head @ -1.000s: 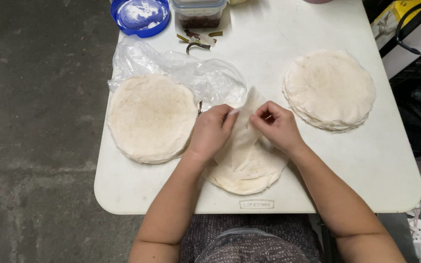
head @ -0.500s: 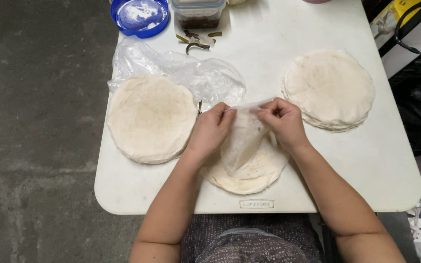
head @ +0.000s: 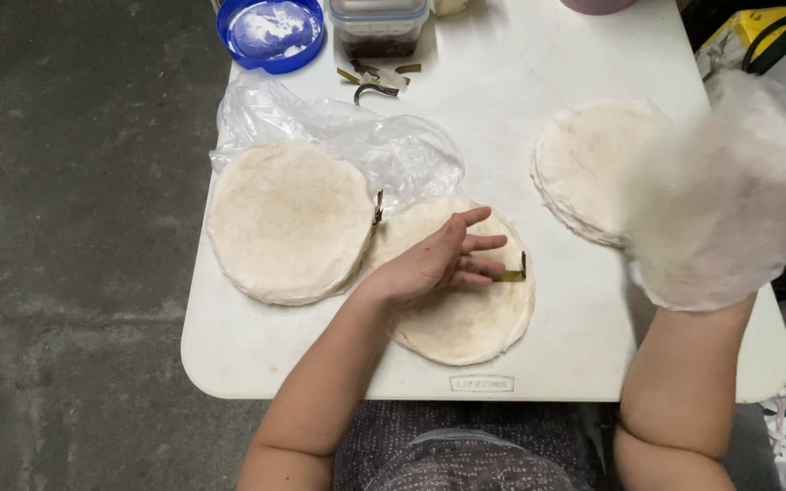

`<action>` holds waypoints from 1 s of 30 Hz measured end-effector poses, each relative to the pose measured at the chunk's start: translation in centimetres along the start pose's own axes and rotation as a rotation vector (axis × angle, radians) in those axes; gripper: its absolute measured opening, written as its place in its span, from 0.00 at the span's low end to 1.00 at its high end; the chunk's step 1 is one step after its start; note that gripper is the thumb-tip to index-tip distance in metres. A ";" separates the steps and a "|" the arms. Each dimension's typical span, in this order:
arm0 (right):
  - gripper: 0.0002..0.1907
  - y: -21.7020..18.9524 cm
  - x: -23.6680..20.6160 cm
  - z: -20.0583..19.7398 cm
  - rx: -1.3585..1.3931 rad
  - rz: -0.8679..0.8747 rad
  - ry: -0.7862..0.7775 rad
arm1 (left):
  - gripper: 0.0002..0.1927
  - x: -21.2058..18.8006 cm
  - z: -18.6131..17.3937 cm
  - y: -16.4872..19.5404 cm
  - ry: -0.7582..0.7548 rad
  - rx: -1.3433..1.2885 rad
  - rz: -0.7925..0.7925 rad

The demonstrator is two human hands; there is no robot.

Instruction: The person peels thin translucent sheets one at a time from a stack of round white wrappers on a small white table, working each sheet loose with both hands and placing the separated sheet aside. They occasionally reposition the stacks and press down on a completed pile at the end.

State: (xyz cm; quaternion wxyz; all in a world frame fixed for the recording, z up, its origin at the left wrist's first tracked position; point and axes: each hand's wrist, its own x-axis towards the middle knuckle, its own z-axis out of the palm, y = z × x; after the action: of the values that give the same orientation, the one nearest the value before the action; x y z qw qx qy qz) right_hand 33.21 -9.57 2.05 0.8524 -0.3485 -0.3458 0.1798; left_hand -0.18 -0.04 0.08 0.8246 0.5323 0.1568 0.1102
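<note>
Flatbread (head: 725,195), thin, round and floury, hangs blurred in my right grip (head: 684,305), closed on its lower edge above the white table (head: 502,118) beside the right stack (head: 584,168), while my left grip (head: 434,259) rests open-fingered on the middle stack (head: 461,314).

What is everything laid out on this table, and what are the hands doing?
Round pale flatbread stacks: three; left, middle, right of the table.
Thin round wrapper sheet: one, whitish, lifted, blurred, at right.
Clear crumpled plastic bag: one, behind the left stack.
Blue round lid: one, far left edge.
Clear plastic container: one, dark contents, far edge.
Green-brown strip scraps: several, near the container.
White folding table: one.
Left hand: resting flat on the middle stack.
Right hand: hidden behind the lifted sheet, holding it.
</note>
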 end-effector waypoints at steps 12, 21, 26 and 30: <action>0.12 6.3 -11.1 10.4 -0.513 0.641 -0.682 | 0.37 -1.0 -0.3 1.8 0.395 0.506 -0.095; 0.06 5.5 -11.7 11.3 -0.777 0.459 -0.655 | 0.18 -2.0 -0.3 3.4 0.595 0.775 -0.027; 0.06 5.4 -11.0 10.5 -0.717 0.518 -0.558 | 0.11 -2.1 -0.8 3.6 0.614 0.771 -0.053; 0.07 5.1 -10.5 10.7 -0.744 0.466 -0.569 | 0.13 -2.0 -0.1 3.9 0.589 0.867 -0.015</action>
State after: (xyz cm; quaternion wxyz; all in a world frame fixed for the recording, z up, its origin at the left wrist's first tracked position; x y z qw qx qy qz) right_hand 17.87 -6.74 -0.94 0.4808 -0.6328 -0.5174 0.3175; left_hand -2.17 0.93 3.86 0.4502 0.7701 0.4171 0.1742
